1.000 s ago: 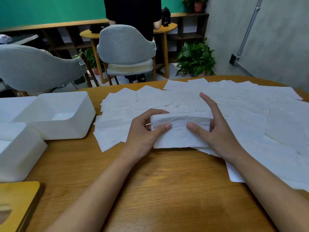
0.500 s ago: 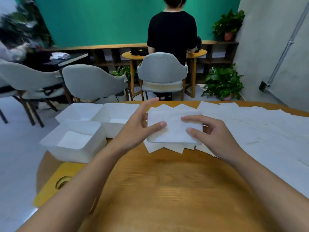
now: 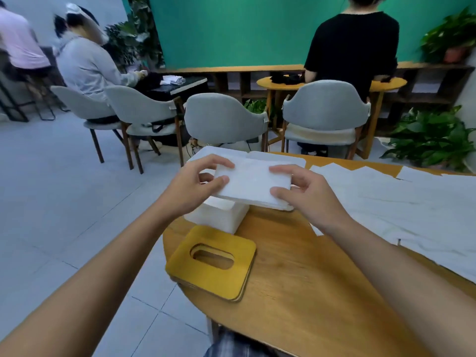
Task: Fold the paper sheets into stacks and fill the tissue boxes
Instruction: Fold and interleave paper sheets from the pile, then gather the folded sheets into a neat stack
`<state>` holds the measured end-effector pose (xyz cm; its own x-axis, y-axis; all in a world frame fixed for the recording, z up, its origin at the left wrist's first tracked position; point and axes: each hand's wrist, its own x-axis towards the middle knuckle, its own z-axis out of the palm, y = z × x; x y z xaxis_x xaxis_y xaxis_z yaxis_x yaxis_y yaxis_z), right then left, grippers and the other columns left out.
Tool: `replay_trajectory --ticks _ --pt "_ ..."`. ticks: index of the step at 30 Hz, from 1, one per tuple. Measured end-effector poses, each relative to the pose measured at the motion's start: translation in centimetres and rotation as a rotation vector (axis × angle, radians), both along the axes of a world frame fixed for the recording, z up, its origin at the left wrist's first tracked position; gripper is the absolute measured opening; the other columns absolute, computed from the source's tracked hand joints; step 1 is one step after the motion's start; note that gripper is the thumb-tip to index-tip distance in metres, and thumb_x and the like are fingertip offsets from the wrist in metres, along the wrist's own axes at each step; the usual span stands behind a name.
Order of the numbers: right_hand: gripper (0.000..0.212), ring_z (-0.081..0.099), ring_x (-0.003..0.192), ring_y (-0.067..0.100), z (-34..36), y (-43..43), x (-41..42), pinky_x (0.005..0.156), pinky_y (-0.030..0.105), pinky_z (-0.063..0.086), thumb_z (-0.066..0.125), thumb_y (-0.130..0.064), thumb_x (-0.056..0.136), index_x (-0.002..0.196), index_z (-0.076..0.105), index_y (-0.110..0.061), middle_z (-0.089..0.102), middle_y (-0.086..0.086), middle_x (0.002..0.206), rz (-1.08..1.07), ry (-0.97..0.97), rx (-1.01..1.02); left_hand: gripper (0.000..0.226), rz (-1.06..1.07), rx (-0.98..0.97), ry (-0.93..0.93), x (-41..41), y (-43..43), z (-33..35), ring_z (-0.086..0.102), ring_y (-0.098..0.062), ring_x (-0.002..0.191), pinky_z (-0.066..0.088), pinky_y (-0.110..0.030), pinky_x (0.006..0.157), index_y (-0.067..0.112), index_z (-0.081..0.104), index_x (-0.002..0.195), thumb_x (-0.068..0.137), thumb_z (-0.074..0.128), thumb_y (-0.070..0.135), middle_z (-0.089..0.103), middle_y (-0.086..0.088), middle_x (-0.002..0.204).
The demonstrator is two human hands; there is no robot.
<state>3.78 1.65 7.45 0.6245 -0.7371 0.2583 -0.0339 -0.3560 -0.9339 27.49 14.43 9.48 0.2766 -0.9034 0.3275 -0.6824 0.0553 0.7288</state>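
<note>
Paper stack (image 3: 251, 182) between both hands (image 3: 190, 188)

Both bare forearms are extending forward and converging. The left hand (image 3: 192, 184) is pinching the left end of the folded paper stack (image 3: 248, 182), thumb nearest, fingers curling over the far edge. The right hand (image 3: 311, 198) is pinching the opposite end likewise.

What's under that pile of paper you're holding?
A white box sits right below the folded paper stack, on the wooden table. The stack covers its top, so whatever is inside cannot be seen.
</note>
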Motion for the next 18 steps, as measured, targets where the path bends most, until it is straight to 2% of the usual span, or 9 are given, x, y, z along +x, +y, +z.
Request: replay_trajectory --ticks 2,3,7,9,11,14,16,18 --pt "0.035 0.067 0.092 -0.006 0.0 0.2 2.6 0.075 0.018 0.058 0.078 -0.017 0.092 0.122 0.073 -0.034 0.066 -0.02 0.114 0.004 0.028 0.017 0.021 0.055 0.04 -0.012 2.4 0.5 0.2 0.072 -0.014 0.089 0.057 -0.038 0.083 0.036 0.071 0.119 0.102 0.068 0.024 0.062 0.007 0.127" --pt "0.034 0.068 0.092 -0.004 -0.1 0.2 3.9 0.075 0.017 0.057 0.079 -0.019 0.09 0.12 0.074 -0.034 0.067 -0.023 0.11 -0.003 0.048 0.008 0.021 0.067 0.06 -0.009 3.6 0.6 0.3 0.073 -0.016 0.093 0.058 -0.038 0.085 0.036 0.071 0.119 0.101 0.069 0.024 0.062 0.005 0.128" --pt "0.032 0.065 0.091 0.009 -0.1 -0.3 8.2 0.078 0.026 0.056 0.082 -0.027 0.087 0.117 0.074 -0.035 0.064 -0.022 0.104 -0.049 0.16 -0.096 0.021 0.112 0.13 -0.065 7.4 0.2 0.7 0.072 -0.014 0.097 0.052 -0.019 0.079 0.038 0.072 0.117 0.1 0.07 0.027 0.062 0.005 0.127" --pt "0.036 0.063 0.094 0.014 0.0 -0.5 9.8 0.077 0.029 0.054 0.081 -0.03 0.088 0.122 0.071 -0.033 0.065 -0.011 0.108 -0.05 0.297 -0.227 0.019 0.135 0.186 -0.133 8.9 -0.5 0.6 0.07 -0.008 0.096 0.053 -0.021 0.08 0.038 0.074 0.115 0.098 0.072 0.031 0.064 0.009 0.121" --pt "0.04 0.058 0.105 0.017 0.2 -0.5 10.9 0.081 0.031 0.051 0.077 -0.033 0.091 0.129 0.066 -0.031 0.062 -0.004 0.114 -0.015 0.454 -0.335 0.018 0.128 0.267 -0.229 10.1 -1.3 0.5 0.067 -0.005 0.095 0.054 -0.022 0.079 0.039 0.075 0.113 0.096 0.075 0.035 0.066 0.009 0.119" --pt "0.044 0.057 0.112 0.022 0.2 -0.5 12.3 0.079 0.034 0.047 0.075 -0.038 0.09 0.132 0.063 -0.032 0.06 0.001 0.117 0.016 0.64 -0.4 0.02 0.048 0.401 -0.382 11.0 -2.7 0.5 0.065 -0.006 0.094 0.058 -0.026 0.082 0.037 0.076 0.112 0.093 0.078 0.034 0.07 0.003 0.117" --pt "0.046 0.057 0.113 0.024 0.1 -0.4 13.0 0.078 0.034 0.044 0.075 -0.042 0.088 0.131 0.063 -0.034 0.06 0.002 0.127 0.027 0.754 -0.45 0.022 0.003 0.465 -0.494 10.9 -3.5 0.3 0.063 -0.005 0.09 0.055 -0.023 0.079 0.033 0.077 0.115 0.093 0.079 0.031 0.07 0.003 0.112" --pt "0.046 0.058 0.111 0.024 0.3 -0.3 13.4 0.078 0.033 0.044 0.076 -0.045 0.087 0.13 0.063 -0.035 0.059 0.002 0.128 0.025 0.828 -0.492 0.024 -0.016 0.499 -0.592 10.8 -4.1 0.2 0.059 -0.006 0.088 0.052 -0.022 0.076 0.032 0.077 0.117 0.094 0.078 0.03 0.07 0.004 0.109"
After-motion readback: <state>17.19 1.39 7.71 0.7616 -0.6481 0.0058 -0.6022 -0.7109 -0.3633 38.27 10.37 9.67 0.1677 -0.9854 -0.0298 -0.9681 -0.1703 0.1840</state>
